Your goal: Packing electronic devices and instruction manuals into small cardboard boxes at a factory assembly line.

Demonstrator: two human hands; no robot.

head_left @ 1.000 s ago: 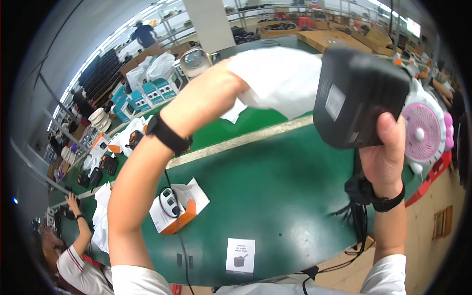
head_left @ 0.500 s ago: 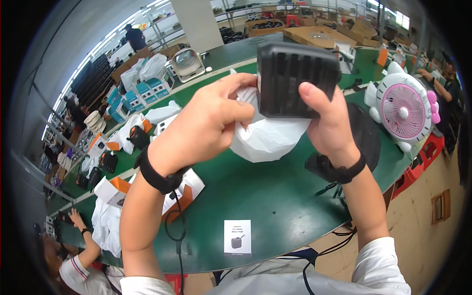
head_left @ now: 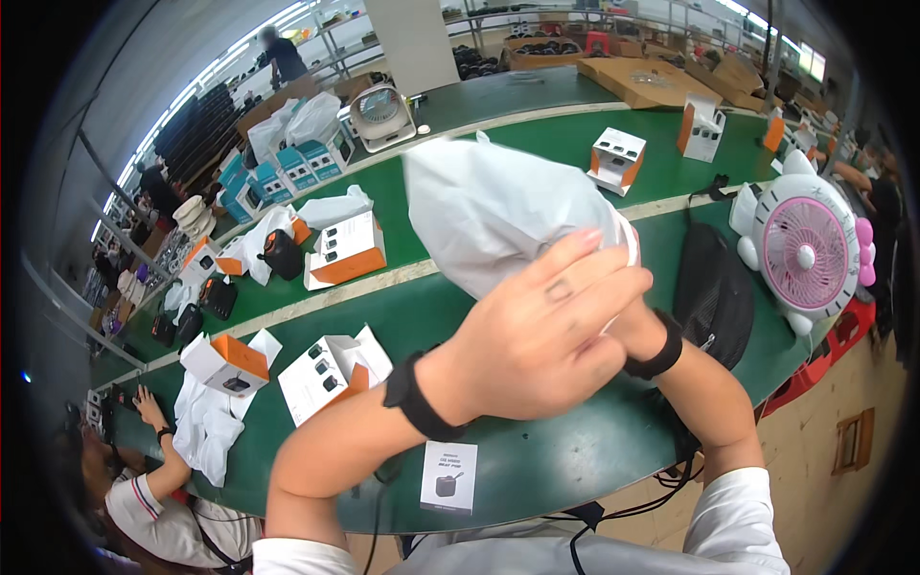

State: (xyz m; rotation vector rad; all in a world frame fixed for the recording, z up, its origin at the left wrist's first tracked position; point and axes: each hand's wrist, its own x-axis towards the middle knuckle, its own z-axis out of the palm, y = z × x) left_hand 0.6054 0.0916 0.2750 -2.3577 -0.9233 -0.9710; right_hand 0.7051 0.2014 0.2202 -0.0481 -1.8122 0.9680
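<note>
A white plastic bag (head_left: 503,206) is held up over the green bench, its closed end pointing up and left. My left hand (head_left: 551,326) reaches across, with its fingers closed on the bag's gathered edge. Behind it, my right hand (head_left: 640,335) is at the lower right of the bag. Its fingers are mostly hidden by my left hand. The black ribbed box-shaped device is out of sight; whether it sits inside the bag cannot be seen. Below my hands, a white leaflet (head_left: 448,477) with a picture of a black device lies on the bench.
On the left are opened white-and-orange boxes (head_left: 331,374) and crumpled white bags (head_left: 206,431). A black pouch (head_left: 714,297) and a pink-and-white fan (head_left: 805,249) are on the right. Farther back stand more boxes (head_left: 618,158). A co-worker's hand (head_left: 150,407) rests on the bench's far left.
The black device was in plain view in my right hand and is now hidden. The bag has swung upward and to the left. My left hand has moved right and down, in front of my right hand.
</note>
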